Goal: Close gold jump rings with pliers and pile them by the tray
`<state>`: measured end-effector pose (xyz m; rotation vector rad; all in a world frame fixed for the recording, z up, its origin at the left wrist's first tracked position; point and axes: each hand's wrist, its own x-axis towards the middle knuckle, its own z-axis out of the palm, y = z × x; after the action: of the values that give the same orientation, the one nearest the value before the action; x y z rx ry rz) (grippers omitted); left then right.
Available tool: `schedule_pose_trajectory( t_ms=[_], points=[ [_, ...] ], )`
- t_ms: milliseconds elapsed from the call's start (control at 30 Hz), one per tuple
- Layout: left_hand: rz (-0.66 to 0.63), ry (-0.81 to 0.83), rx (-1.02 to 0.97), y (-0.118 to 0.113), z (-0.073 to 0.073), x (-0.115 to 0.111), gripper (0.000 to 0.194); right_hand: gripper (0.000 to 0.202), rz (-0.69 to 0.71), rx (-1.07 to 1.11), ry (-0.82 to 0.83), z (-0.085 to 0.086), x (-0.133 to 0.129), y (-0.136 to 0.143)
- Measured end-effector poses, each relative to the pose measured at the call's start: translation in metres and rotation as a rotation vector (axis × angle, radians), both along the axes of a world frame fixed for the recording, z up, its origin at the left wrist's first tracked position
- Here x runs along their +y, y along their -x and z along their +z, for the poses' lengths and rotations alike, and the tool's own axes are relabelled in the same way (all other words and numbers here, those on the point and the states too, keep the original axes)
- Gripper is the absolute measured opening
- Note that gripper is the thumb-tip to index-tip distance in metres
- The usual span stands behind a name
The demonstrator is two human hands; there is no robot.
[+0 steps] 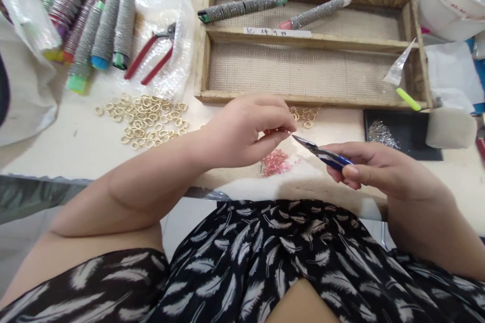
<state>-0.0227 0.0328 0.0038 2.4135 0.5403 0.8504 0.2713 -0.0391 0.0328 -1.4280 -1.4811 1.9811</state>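
My left hand (257, 128) is pinched closed above the table, its fingertips on something too small to make out. In my right hand (371, 166) is a pair of pliers (329, 156) with blue handles, their narrow metal tips pointing left to my left fingertips. A small heap of pink beads (276, 162) lies beneath my left hand. Gold rings (146, 118) are spread to the left of it, and a few more gold rings (306, 116) lie just beyond my fingers. Small silver pieces (382, 133) rest on a black pad (417, 136) at the right.
A wooden mesh tray (318, 96) with two wire-wound rolls (242, 7) spans the back. Red-handled cutters (153, 53) and several wound rolls (104, 25) lie on plastic at left. A white bucket (450, 5) stands back right, with a whitish block (450, 128) nearer.
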Motion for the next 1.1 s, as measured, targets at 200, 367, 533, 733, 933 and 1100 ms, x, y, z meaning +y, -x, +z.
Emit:
schedule_pose_trajectory(
  t_ms=[200, 367, 533, 733, 933, 1100],
  points=[
    [0.033, 0.111, 0.043, -0.002, 0.004, -0.003, 0.015, 0.050, -0.017, 0.003, -0.104, 0.003, -0.003, 0.005],
    [0.107, 0.136, 0.042, -0.004, 0.004, -0.007, 0.014, 0.059, -0.050, -0.090, -0.156, 0.000, -0.006, 0.008],
    [0.229, 0.091, -0.027, -0.011, -0.002, -0.016, 0.014, 0.064, -0.058, -0.192, -0.292, -0.008, -0.009, 0.006],
    [0.369, 0.012, -0.182, -0.019, -0.008, -0.026, 0.015, 0.067, -0.094, -0.206, -0.395, -0.018, -0.016, 0.006],
    [0.434, 0.069, -0.225, -0.023, -0.007, -0.029, 0.015, 0.068, -0.085, -0.196, -0.460, -0.025, -0.019, 0.010],
    [0.449, 0.092, -0.229, -0.022, -0.007, -0.030, 0.014, 0.069, -0.080, -0.203, -0.452, -0.025, -0.021, 0.009]
  ],
)
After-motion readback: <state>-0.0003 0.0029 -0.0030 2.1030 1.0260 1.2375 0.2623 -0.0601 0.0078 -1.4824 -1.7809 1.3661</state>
